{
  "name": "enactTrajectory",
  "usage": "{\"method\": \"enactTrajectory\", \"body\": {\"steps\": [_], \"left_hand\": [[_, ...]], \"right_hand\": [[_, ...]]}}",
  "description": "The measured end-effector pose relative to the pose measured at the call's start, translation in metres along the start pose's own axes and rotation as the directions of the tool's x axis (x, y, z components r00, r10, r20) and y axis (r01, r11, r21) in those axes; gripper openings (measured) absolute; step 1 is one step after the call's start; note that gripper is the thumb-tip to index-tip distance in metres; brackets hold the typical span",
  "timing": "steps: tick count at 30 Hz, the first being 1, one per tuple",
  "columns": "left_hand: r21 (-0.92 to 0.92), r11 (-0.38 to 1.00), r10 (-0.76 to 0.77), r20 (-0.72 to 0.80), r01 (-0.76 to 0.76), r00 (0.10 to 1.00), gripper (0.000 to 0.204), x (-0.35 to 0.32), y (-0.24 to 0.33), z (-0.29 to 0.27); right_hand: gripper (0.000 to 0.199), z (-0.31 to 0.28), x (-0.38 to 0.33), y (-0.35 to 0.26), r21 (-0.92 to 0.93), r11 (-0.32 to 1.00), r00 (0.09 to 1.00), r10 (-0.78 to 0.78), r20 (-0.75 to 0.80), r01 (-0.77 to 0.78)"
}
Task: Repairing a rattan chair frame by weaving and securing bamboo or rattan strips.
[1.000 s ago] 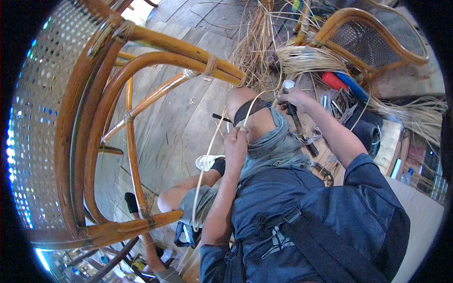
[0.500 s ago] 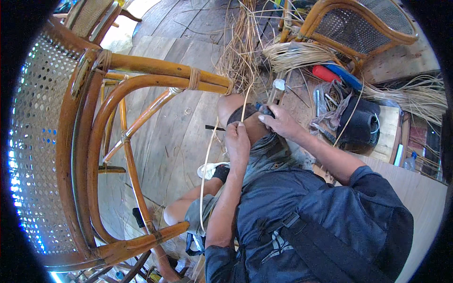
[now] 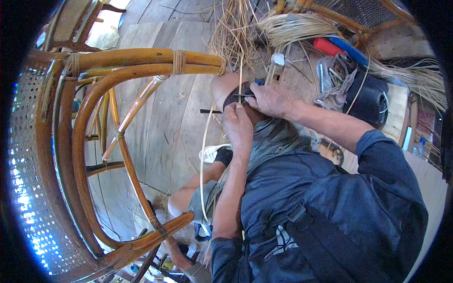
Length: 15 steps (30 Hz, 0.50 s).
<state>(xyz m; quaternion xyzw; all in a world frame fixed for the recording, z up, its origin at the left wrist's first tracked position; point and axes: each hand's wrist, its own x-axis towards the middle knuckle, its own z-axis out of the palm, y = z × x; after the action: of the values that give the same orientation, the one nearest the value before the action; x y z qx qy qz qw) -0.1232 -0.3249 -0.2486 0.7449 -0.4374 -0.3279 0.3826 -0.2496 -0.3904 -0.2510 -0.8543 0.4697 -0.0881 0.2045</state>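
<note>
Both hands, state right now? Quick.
Left hand: closed, pinching a long, thin, pale rattan strip.
Right hand: closed on a thin, dark, blade-like tool lying across the strip; its handle is hidden in the grip.

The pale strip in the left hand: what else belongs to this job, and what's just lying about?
Belongs:
pale strip, in the left hand
dark blade, in the right hand

Lying about, seemingly:
bundle of strips, perhaps spare
black container
bottle
</note>
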Motion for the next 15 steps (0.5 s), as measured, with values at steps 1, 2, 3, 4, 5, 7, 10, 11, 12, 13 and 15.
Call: {"method": "enactTrajectory", "body": {"steps": [1, 2, 3, 4, 5, 7, 10, 11, 12, 13, 15], "left_hand": [[-0.049, 0.999, -0.015, 0.021, 0.016, 1.000, 0.024, -0.001, -0.004, -0.002], [-0.095, 0.993, -0.063, 0.053, 0.068, 0.997, 0.023, 0.001, -0.009, -0.007], [-0.080, 0.994, -0.076, 0.055, 0.080, 0.996, 0.023, -0.005, -0.016, -0.016], [-0.049, 0.981, -0.177, 0.140, 0.185, 0.974, 0.022, -0.014, 0.002, -0.027], [-0.012, 0.959, -0.274, 0.214, 0.283, 0.938, 0.021, -0.022, 0.010, -0.038], [-0.194, 0.847, -0.429, 0.304, 0.496, 0.851, 0.020, -0.039, -0.022, -0.053], [-0.256, 0.764, -0.386, 0.555, 0.593, 0.737, 0.020, -0.066, -0.026, -0.093], [-0.241, 0.756, -0.462, 0.463, 0.609, 0.756, 0.019, -0.077, -0.009, -0.087], [-0.229, 0.749, -0.536, 0.341, 0.621, 0.772, 0.019, -0.087, 0.004, -0.091], [-0.224, 0.746, -0.544, 0.339, 0.627, 0.768, 0.019, -0.096, 0.004, -0.099], [-0.078, 0.845, -0.487, 0.295, 0.529, 0.822, 0.019, -0.110, 0.002, -0.113]], "right_hand": [[0.031, -0.002, -0.001, -0.003, 0.016, 1.000, 1.000, 0.006, 0.008, -0.006], [0.031, -0.003, 0.000, -0.005, 0.010, 1.000, 1.000, 0.001, 0.024, -0.001], [0.031, -0.001, 0.001, -0.008, 0.006, 1.000, 0.999, -0.007, 0.041, 0.007], [0.032, -0.001, 0.000, -0.004, 0.029, 0.999, 0.999, 0.015, 0.039, -0.016], [0.032, 0.000, 0.000, -0.001, 0.038, 0.999, 0.999, 0.023, 0.044, -0.025], [0.032, 0.002, -0.001, 0.002, 0.022, 0.998, 0.997, 0.052, 0.054, -0.053], [0.032, -0.002, 0.004, -0.008, 0.056, 0.997, 0.995, 0.054, 0.083, -0.059], [0.032, -0.003, 0.000, -0.001, 0.023, 0.995, 0.989, 0.096, 0.111, -0.099], [0.032, -0.006, 0.001, -0.001, 0.027, 0.994, 0.988, 0.099, 0.116, -0.103], [0.032, -0.007, 0.001, -0.005, 0.027, 0.993, 0.988, 0.109, 0.107, -0.113], [0.032, -0.006, 0.002, -0.008, 0.033, 0.992, 0.987, 0.119, 0.105, -0.123]]}}
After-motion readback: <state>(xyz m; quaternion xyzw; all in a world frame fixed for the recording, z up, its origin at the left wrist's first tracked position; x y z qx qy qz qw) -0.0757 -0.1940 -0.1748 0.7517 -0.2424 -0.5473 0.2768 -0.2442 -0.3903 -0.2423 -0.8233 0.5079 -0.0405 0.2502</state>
